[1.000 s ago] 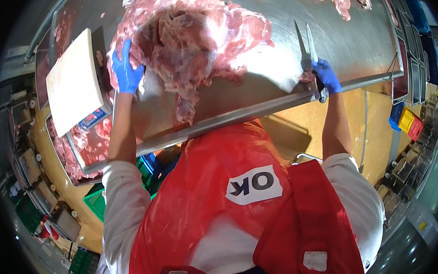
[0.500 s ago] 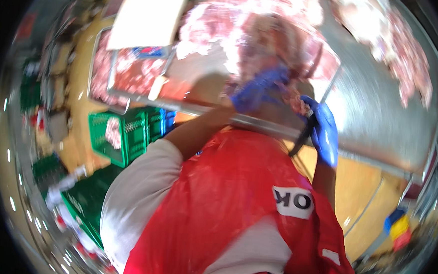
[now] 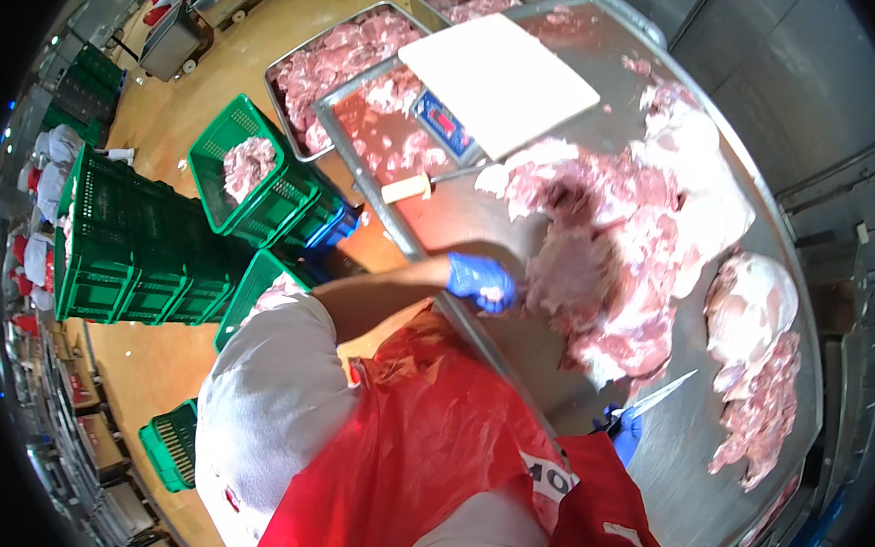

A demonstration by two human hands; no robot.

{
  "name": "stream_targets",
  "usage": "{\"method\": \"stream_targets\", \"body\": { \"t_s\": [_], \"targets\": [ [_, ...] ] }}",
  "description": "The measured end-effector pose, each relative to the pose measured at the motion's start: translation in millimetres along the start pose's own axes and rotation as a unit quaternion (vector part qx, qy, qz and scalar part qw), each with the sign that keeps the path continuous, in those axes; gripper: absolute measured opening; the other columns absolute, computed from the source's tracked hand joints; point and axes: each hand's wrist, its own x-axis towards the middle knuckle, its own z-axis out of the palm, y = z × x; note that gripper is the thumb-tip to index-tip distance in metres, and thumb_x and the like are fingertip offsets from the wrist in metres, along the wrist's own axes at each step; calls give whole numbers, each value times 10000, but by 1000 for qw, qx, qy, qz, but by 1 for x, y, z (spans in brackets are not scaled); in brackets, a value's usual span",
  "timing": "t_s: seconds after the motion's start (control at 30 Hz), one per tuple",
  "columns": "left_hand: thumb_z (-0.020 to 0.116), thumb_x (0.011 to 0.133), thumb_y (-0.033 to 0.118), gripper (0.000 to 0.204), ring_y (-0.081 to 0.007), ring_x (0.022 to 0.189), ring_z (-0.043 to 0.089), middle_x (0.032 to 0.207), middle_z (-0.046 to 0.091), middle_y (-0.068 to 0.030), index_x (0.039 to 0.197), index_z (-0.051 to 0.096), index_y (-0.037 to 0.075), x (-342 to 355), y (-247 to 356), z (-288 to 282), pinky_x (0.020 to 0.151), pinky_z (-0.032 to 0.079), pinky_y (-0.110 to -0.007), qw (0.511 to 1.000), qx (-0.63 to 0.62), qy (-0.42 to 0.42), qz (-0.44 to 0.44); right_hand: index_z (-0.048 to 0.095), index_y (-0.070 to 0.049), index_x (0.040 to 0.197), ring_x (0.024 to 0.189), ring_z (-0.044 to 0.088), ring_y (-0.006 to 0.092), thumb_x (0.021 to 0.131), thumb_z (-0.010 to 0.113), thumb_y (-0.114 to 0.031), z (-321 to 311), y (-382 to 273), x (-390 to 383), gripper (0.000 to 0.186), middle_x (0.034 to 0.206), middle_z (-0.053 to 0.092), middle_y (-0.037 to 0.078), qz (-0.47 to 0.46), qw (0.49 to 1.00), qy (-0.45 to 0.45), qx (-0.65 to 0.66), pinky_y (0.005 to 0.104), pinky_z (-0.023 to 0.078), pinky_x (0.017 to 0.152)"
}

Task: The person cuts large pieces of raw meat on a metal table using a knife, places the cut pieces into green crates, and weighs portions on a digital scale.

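My left hand [image 3: 479, 282], in a blue glove, is closed near the table's front edge. A small pale-pink piece of meat [image 3: 494, 295] shows at its fingers, beside the ragged edge of the large cut of meat [image 3: 599, 253]. My right hand [image 3: 627, 436], also gloved in blue and partly hidden by the apron and sleeve, grips a knife [image 3: 663, 394]. The knife's blade points away and to the right, over bare steel, just short of the big cut.
The steel table [image 3: 633, 516] also bears a white cutting board [image 3: 499, 82], a yellow-handled tool [image 3: 406, 188] and another meat cut [image 3: 753, 313] at right. A tray of meat pieces [image 3: 340, 67] stands beyond the table. Green crates [image 3: 149, 246] are on the left.
My left hand has come off the large cut, back toward the table's front edge, now closed. My right hand still holds the knife, its blade now plainly visible. The whole view has swung round.
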Motion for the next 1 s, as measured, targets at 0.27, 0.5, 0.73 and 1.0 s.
{"method": "stream_targets", "body": {
  "t_s": [0.27,0.5,0.73,1.0],
  "targets": [
    [583,944,275,289,-243,675,635,718,641,-99,830,637,15,-90,432,-105,741,544,-455,886,-38,226,403,529,-103,1266,786,656,229,1030,533,-227,109,-60,54,267,922,644,86,-101,984,-133,58,393,551,601],
    [654,864,314,254,-379,806,666,858,674,-177,952,655,76,-114,223,-109,681,516,-446,371,535,666,364,495,-95,1056,587,573,148,1050,509,-293,120,-12,14,198,749,580,49,-84,994,-65,-27,289,507,517],
    [726,771,329,483,-448,1021,629,1112,634,-263,1123,605,21,-124,36,-127,860,534,-498,579,571,580,-59,448,-76,1105,612,579,134,1015,507,-142,138,-37,14,125,754,582,63,-147,983,-4,-106,268,498,550],
    [677,767,392,420,-424,943,672,1005,697,-240,1067,695,98,-90,0,-90,820,555,-501,644,522,555,-67,533,-62,979,684,532,90,1036,516,-122,190,-95,62,85,787,584,20,-259,947,-96,-165,243,428,621]
  ]
}}
